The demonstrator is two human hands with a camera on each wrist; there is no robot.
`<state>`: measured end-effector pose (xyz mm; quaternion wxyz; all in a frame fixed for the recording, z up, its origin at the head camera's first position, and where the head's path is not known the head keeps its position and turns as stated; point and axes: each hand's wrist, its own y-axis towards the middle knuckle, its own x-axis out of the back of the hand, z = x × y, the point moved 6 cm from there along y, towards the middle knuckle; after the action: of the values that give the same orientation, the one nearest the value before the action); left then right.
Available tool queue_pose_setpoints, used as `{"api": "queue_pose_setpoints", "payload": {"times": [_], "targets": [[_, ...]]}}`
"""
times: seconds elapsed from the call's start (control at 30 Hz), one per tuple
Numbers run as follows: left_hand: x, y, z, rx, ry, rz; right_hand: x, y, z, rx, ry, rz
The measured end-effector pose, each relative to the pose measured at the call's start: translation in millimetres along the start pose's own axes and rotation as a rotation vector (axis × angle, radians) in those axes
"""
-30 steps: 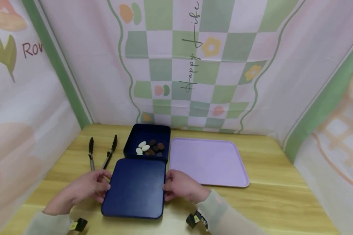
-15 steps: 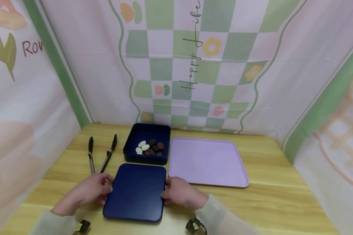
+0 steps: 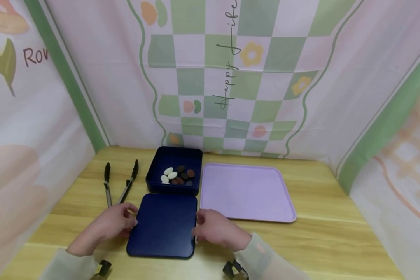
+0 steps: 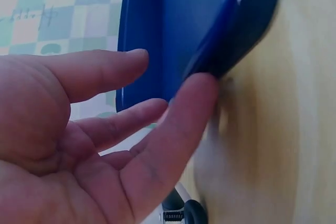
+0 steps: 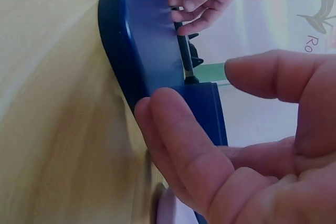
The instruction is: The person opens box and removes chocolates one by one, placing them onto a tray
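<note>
A flat dark blue lid (image 3: 162, 225) lies between my hands on the near side of the table. My left hand (image 3: 113, 222) is at its left edge, with a fingertip (image 4: 202, 85) touching the rim and the thumb lifted apart. On the opposite side, my right hand (image 3: 218, 230) has its fingers (image 5: 191, 135) against the edge; its thumb also stands off the lid. Right behind the lid is a dark blue open box (image 3: 173, 189) holding several white (image 3: 172, 175) and brown (image 3: 190, 173) oval pieces.
Black-tipped tongs (image 3: 127, 190) lie spread on the left, their near end hidden behind my left hand. A lilac tray (image 3: 245, 194) is to the right of the box. Behind the wooden table (image 3: 318, 202) hangs a patterned curtain (image 3: 224, 83).
The lid came away from the box toward me, then settled lower, slightly right and back. Both hands moved along with it. Box, tray and tongs have stayed in place.
</note>
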<state>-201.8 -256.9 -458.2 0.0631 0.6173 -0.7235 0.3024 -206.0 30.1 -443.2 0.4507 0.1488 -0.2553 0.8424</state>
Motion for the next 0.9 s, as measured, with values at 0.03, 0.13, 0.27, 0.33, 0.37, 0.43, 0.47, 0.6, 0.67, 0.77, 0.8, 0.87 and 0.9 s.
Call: {"api": "queue_pose_setpoints", "payload": {"times": [0.03,0.13,0.27,0.33,0.37,0.43,0.47,0.6,0.67,0.77,0.8,0.87,0.9], "targets": [[-0.1,0.5,-0.1,0.003,0.019,-0.003,0.0,-0.9,1.0,0.008,-0.001,0.009],[-0.2,2.1,-0.1,0.010,0.052,-0.015,-0.4,-2.7,3.1,0.024,0.005,0.036],[-1.0,3.9,-1.2,0.001,0.047,-0.013,-1.5,-2.3,2.8,0.016,0.020,0.049],[-1.5,4.0,-2.3,0.003,0.041,-0.012,-2.1,-1.4,1.6,0.009,0.026,0.047],[-1.8,3.9,-3.0,0.004,0.043,-0.010,-2.3,-1.1,1.0,0.005,0.030,0.045],[-2.4,4.0,-4.6,0.003,0.057,-0.007,-2.5,-0.7,-0.2,0.001,0.040,0.041],[-2.7,4.1,-5.6,0.002,0.061,-0.007,-2.3,-0.9,-0.6,0.000,0.047,0.040],[-3.4,4.3,-8.5,0.002,0.069,-0.004,-1.5,-1.1,-1.8,0.005,0.072,0.035],[-3.7,4.4,-9.2,0.001,0.064,0.001,-1.1,-1.4,-2.8,-0.003,0.091,0.038],[-3.7,4.2,-8.8,-0.012,0.066,0.001,1.8,-2.6,-3.6,0.016,0.073,0.041],[-3.5,3.7,-8.0,-0.017,0.067,-0.001,4.4,-3.9,-3.7,0.030,0.039,0.041],[-2.7,2.5,-5.2,-0.019,0.069,-0.014,15.2,-7.5,-2.7,0.081,-0.048,0.022],[-2.5,1.9,-4.0,-0.024,0.068,-0.018,23.9,-10.2,-2.5,0.109,-0.107,-0.004]]}}
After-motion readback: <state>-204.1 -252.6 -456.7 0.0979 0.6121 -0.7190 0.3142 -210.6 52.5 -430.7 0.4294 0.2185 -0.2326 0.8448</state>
